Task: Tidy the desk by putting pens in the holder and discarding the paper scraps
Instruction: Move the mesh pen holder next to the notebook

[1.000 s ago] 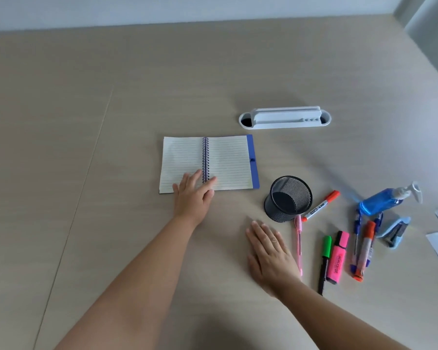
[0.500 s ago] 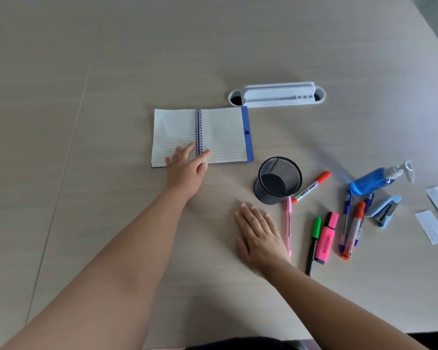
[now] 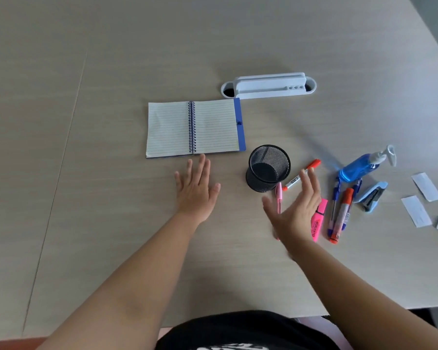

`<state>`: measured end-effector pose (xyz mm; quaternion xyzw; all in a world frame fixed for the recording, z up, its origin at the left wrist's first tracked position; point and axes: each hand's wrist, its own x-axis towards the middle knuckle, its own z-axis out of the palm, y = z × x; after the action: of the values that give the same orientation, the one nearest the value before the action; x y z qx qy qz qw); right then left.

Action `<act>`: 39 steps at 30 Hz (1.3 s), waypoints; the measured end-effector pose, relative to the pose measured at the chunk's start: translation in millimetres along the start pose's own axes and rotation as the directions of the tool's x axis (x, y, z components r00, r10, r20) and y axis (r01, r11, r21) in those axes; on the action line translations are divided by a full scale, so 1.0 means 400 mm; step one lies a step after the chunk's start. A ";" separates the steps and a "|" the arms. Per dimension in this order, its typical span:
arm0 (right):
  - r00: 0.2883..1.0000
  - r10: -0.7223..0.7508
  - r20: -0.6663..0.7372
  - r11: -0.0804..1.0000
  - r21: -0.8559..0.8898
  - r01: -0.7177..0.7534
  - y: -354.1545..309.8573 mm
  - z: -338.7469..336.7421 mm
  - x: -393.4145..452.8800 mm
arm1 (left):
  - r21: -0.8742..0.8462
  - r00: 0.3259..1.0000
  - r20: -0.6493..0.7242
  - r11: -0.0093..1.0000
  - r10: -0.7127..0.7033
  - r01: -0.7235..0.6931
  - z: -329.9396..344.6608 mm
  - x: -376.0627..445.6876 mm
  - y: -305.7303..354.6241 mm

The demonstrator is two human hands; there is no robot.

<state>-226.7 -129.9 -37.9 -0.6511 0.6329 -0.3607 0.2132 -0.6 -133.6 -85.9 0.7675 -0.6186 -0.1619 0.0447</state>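
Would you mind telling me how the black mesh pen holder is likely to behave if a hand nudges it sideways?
The black mesh pen holder looks empty and see-through, so it is probably light and would slide or tip easily. It stands upright and taller than wide, so a push near the rim may topple it. Once on its round side it could roll toward the pink pen.

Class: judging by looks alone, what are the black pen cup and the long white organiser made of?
Black pen cup: apparently wire mesh, probably metal, matt black; the desk shows through its fine grid.
White organiser: likely moulded plastic, smooth and slightly glossy, with rounded ends and neat round holes.
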 end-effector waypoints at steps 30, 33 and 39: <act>0.962 0.251 0.108 0.936 0.227 -0.270 -0.060 0.232 0.569 | -0.013 1.000 -0.018 1.000 -0.018 0.018 0.034 -0.001 0.063; 0.960 0.268 0.080 0.922 0.269 -0.280 -0.076 0.193 0.528 | -0.001 1.000 -0.022 1.000 -0.020 0.019 0.036 -0.003 0.063; 0.969 0.192 0.155 0.939 0.258 -0.227 -0.049 0.088 0.295 | 0.003 1.000 -0.026 1.000 0.003 -0.003 0.037 -0.007 0.061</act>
<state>-194.8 -249.4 -22.7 -0.5658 0.6277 -0.3775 0.3786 -28.4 -134.4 -92.8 0.7687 -0.6194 -0.1509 0.0519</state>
